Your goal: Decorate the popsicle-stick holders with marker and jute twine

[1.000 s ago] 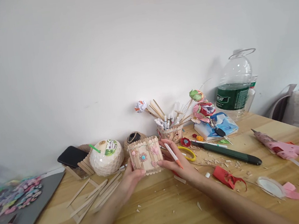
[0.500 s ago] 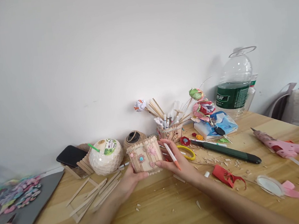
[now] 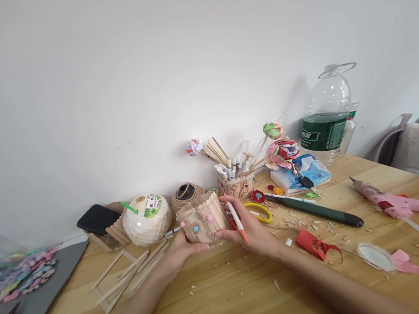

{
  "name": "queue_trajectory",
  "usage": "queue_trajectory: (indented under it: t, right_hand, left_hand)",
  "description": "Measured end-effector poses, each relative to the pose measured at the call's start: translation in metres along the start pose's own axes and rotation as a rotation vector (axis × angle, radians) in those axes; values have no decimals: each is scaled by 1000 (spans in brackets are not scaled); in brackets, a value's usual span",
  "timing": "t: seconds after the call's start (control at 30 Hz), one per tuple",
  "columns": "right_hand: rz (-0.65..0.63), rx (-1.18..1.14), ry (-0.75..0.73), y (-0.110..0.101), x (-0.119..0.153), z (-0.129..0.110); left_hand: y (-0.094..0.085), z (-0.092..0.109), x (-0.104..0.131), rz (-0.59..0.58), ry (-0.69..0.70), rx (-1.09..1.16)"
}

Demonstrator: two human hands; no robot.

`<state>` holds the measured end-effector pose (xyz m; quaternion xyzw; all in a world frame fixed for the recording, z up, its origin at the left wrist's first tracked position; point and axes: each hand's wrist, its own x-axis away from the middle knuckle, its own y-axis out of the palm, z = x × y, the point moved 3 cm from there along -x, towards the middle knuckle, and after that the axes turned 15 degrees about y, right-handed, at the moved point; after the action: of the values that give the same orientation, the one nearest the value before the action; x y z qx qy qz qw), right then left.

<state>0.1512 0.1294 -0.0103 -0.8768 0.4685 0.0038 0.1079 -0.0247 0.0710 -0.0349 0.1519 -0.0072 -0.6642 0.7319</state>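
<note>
Between my two hands is a small holder made of craft sticks [image 3: 202, 222], with pink and blue flowers on its front, held tilted just above the table. My left hand [image 3: 184, 249] grips its lower left side, thumb along the bottom edge. On the right side my right hand [image 3: 243, 226] closes round it, and an orange-and-white pen [image 3: 237, 222] is tucked between the fingers of that same hand. Behind the holder sits a roll of twine [image 3: 186, 194]. A second stick holder [image 3: 238, 186] full of pens and straws stands at the back.
To the left lie loose craft sticks [image 3: 132, 276], a white coconut [image 3: 147, 223] with a green straw and a black phone [image 3: 98, 219]. On the right are yellow-handled scissors [image 3: 264, 214], a dark green cutter [image 3: 319, 210], red felt [image 3: 313, 242], a pink glue gun [image 3: 401, 199] and a large bottle [image 3: 325, 122].
The stick holder has been turned and tipped slightly in my hands, so its front now looks curved. Both hands keep their grip, and the pen stays in the right one.
</note>
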Motion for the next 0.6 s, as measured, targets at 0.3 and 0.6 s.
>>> queue_trajectory:
  t: [0.3,0.6]
  right_hand:
    - [-114,234,-22,-24,-8,-9]
    - [-127,340,-11,-66,-9,-16]
  left_hand:
    - [7,6,-3,-68,61,-169]
    - [0,-7,-6,-144,124,-306]
